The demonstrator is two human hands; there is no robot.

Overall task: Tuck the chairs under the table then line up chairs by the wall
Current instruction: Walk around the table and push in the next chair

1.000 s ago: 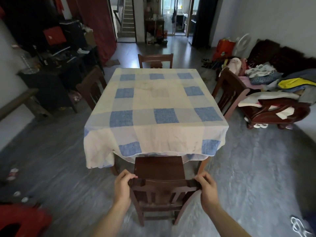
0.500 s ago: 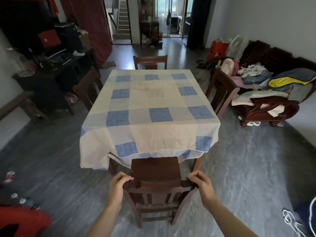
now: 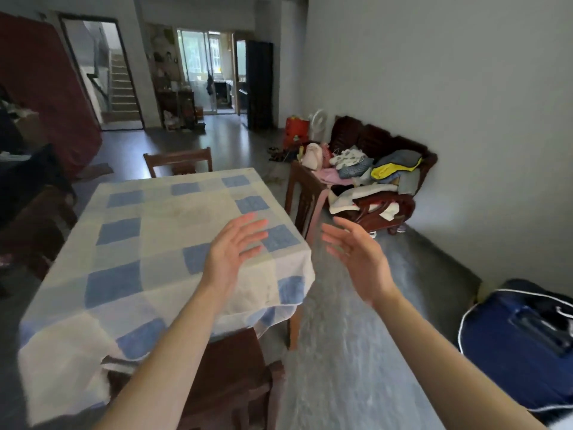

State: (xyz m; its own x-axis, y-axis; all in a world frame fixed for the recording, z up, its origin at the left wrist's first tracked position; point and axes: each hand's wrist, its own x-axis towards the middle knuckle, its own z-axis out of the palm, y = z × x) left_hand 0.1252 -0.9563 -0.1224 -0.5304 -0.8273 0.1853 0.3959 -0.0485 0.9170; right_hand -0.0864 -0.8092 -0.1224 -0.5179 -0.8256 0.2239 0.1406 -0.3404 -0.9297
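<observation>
Chair [image 3: 235, 367] sits partly under the table [image 3: 148, 243], left hand [image 3: 231, 252] and right hand [image 3: 356, 252] raised, fingers [image 3: 248, 226] spread, holding nothing.

Both hands up in front of the body, apart, not touching each other. Left hand [image 3: 234, 248]: fingers [image 3: 252, 225] straight, slightly spread, pointing forward and to the right, palm turned inward toward the other hand. Right hand [image 3: 357, 256]: fingers [image 3: 334, 241] straight, loosely spread, pointing forward and to the left, palm turned inward. Fingertips blurred on both. Left forearm [image 3: 167, 346] bare, runs from the lower left edge up to the wrist. Right forearm [image 3: 446, 352] bare, runs from the lower right corner up to the wrist. Forearms converge toward the hands.
</observation>
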